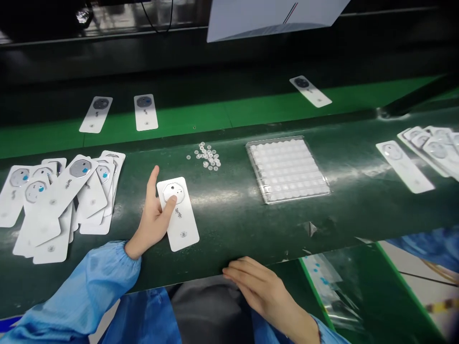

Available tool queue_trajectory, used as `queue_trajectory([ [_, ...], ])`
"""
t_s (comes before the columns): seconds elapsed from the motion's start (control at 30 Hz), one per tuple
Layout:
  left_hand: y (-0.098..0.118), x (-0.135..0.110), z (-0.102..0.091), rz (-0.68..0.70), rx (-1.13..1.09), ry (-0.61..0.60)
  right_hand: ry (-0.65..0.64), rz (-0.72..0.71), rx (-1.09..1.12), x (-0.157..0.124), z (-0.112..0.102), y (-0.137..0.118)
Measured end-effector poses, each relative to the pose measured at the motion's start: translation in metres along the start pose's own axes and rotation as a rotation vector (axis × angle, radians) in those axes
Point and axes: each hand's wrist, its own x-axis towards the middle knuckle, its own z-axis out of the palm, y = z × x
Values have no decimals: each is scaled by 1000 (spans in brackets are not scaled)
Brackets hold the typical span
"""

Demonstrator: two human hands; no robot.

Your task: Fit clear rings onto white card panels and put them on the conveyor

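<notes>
My left hand (152, 222) rests on the dark green bench, its thumb pressed onto a white card (178, 215) with a round window near its top; the forefinger points up beside the card. The hand pins the card flat rather than lifting it. My right hand (263, 289) lies at the bench's near edge with fingers stretched out flat, holding nothing. A small heap of clear round lenses (207, 156) sits just beyond the card. A clear plastic tray (287, 169) of small round parts lies to the right of it.
A fanned pile of white cards (60, 200) covers the left of the bench. More cards (426, 153) lie at the far right. Three single cards (146, 112) ride on the green belt behind. A white sheet (268, 16) hangs at the top.
</notes>
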Motion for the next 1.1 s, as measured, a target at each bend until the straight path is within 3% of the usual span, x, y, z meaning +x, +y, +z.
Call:
queue_trajectory([
  [0.13, -4, -3, 0, 124, 148, 27, 16, 534, 526, 46, 6, -7],
  [0.2, -6, -4, -1, 219, 295, -27, 53, 649, 777, 76, 10, -7],
  [0.3, -5, -5, -3, 357, 449, -101, 54, 667, 998, 112, 13, -8],
  [0.4, -5, -7, -3, 390, 436, -145, -19, 699, 1072, 125, 15, -9],
  [0.67, -8, -6, -4, 322, 325, -125, -36, 726, 1058, 121, 21, -10],
  [0.9, -8, -4, -6, 307, 328, -162, -14, 604, 887, 122, 13, -7],
  [1.1, -6, -4, -6, 254, 275, -187, -126, 557, 824, 127, 6, -12],
])
